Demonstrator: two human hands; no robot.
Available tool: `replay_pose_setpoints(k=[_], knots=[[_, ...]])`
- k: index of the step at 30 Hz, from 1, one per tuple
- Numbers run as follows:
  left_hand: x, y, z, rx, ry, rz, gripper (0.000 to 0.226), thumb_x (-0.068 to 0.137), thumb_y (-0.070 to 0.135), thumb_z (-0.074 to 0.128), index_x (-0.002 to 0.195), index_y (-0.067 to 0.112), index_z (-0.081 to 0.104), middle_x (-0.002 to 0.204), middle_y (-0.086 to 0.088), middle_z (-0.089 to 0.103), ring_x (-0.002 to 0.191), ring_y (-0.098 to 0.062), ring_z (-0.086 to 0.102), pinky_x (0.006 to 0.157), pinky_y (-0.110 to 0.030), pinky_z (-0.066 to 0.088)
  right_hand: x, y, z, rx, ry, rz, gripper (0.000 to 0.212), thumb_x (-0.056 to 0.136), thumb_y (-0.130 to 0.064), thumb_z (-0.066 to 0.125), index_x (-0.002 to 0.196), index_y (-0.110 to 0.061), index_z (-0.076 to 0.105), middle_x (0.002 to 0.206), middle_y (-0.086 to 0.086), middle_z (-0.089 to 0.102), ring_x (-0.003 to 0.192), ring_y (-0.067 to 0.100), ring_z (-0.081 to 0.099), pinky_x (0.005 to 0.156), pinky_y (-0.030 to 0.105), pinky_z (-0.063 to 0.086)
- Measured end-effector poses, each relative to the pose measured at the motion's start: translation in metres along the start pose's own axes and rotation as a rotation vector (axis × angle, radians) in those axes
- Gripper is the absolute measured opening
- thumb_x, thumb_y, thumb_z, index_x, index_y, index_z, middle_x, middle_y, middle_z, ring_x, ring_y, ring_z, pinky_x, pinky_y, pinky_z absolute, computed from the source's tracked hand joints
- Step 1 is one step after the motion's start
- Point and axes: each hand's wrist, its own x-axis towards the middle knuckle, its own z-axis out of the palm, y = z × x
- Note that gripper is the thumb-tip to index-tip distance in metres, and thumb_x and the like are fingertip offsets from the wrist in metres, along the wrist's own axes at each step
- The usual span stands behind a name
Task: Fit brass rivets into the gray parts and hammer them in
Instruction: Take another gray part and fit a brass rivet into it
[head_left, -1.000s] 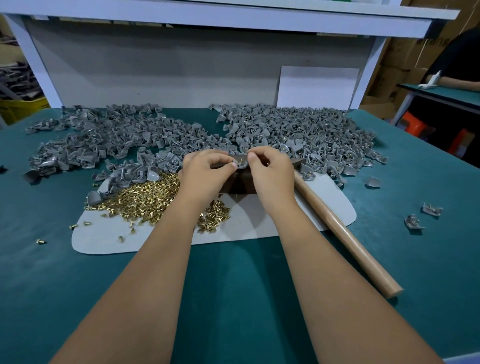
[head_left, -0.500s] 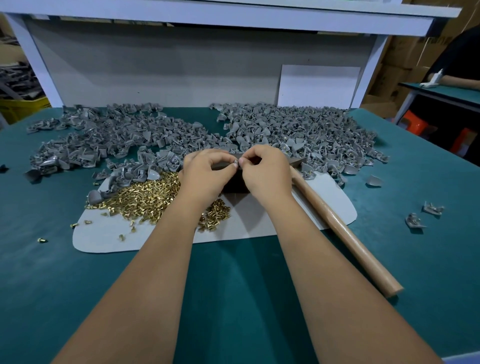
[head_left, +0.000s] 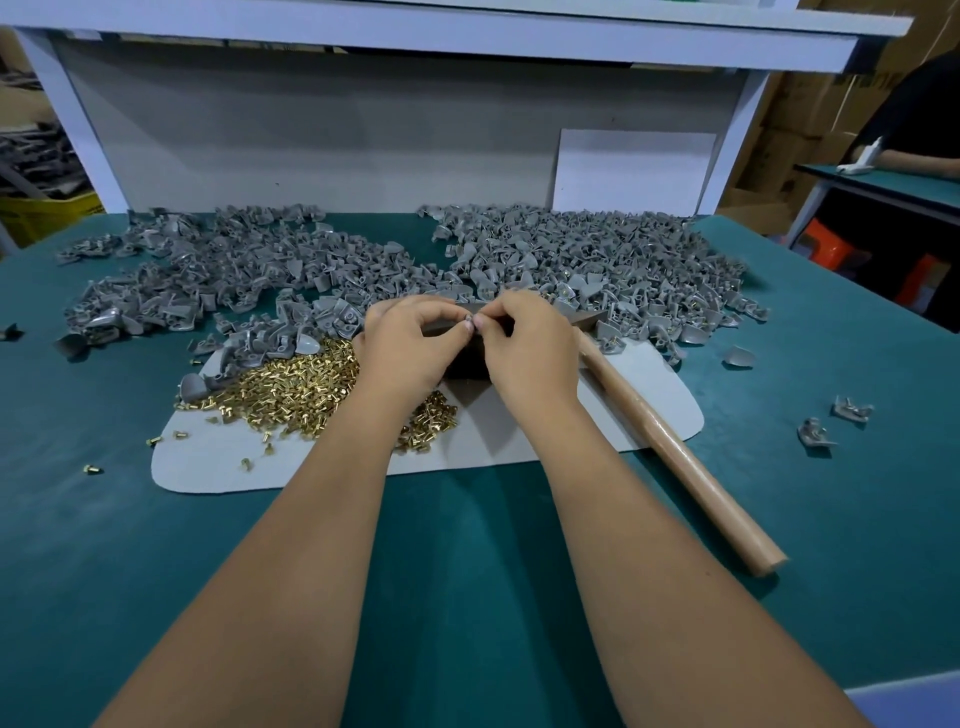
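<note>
My left hand (head_left: 410, 345) and my right hand (head_left: 530, 345) meet fingertip to fingertip over a dark block (head_left: 467, 364) on the grey mat (head_left: 519, 436). Between the fingertips both hands pinch a small gray part (head_left: 469, 325); whether a rivet is in it is hidden. A heap of brass rivets (head_left: 291, 389) lies on the mat just left of my left wrist. The hammer's wooden handle (head_left: 685, 467) lies to the right of my right hand, its head hidden behind that hand.
Two big piles of gray parts (head_left: 223, 275) (head_left: 597, 265) spread across the back of the green table. Loose gray parts (head_left: 831, 421) lie at the right, stray rivets (head_left: 93, 470) at the left. A white shelf frame (head_left: 415, 31) stands behind. A person's arm (head_left: 914, 161) rests on another table.
My hands have closed together: the right fingertips moved left to meet the left ones, and both now pinch the small gray part. The hammer has not moved.
</note>
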Motion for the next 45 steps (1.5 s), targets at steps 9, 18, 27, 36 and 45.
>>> replay_pose_setpoints(k=[9, 18, 27, 36, 45], knots=[[-0.005, 0.004, -0.001, 0.061, 0.025, -0.072, 0.014, 0.088, 0.039, 0.069, 0.08, 0.048, 0.062, 0.111, 0.022, 0.062, 0.129, -0.018, 0.035, 0.11, -0.05, 0.03, 0.007, 0.02, -0.051, -0.322, -0.002, 0.299, 0.02, 0.089, -0.028, 0.05, 0.079, -0.014, 0.061, 0.088, 0.006, 0.064, 0.084, 0.03, 0.06, 0.064, 0.029, 0.046], [-0.005, 0.007, -0.001, 0.044, 0.027, -0.087, 0.011, 0.089, 0.039, 0.069, 0.082, 0.046, 0.065, 0.119, 0.017, 0.066, 0.13, -0.019, 0.036, 0.11, -0.05, 0.031, -0.011, 0.029, -0.057, -0.652, -0.163, 0.315, 0.027, 0.093, -0.032, 0.055, 0.113, -0.016, 0.06, 0.12, 0.016, 0.051, 0.113, 0.034, 0.045, 0.081, 0.038, 0.039], [-0.006, 0.01, -0.002, 0.045, 0.016, -0.077, 0.02, 0.088, 0.038, 0.07, 0.077, 0.052, 0.06, 0.122, 0.014, 0.065, 0.133, -0.019, 0.04, 0.11, -0.05, 0.031, 0.014, 0.008, -0.024, 0.123, -0.129, 0.027, 0.015, 0.087, -0.019, 0.068, 0.1, -0.014, 0.073, 0.089, -0.009, 0.061, 0.074, -0.003, 0.054, 0.072, 0.006, 0.041], [-0.005, 0.01, -0.002, 0.084, 0.016, -0.085, 0.026, 0.088, 0.043, 0.068, 0.071, 0.058, 0.055, 0.113, 0.025, 0.06, 0.133, -0.017, 0.034, 0.109, -0.049, 0.031, 0.02, 0.005, -0.014, 0.039, -0.154, 0.033, 0.016, 0.082, -0.028, 0.069, 0.069, -0.034, 0.064, 0.083, -0.005, 0.067, 0.086, 0.013, 0.058, 0.076, 0.031, 0.05], [-0.004, 0.009, 0.0, 0.071, 0.017, -0.11, 0.023, 0.088, 0.043, 0.069, 0.073, 0.056, 0.057, 0.12, 0.023, 0.063, 0.133, -0.016, 0.035, 0.109, -0.048, 0.031, 0.024, -0.007, -0.013, -0.057, -0.164, 0.129, 0.018, 0.086, -0.025, 0.066, 0.069, -0.029, 0.062, 0.085, 0.0, 0.066, 0.08, 0.021, 0.061, 0.072, 0.033, 0.053]])
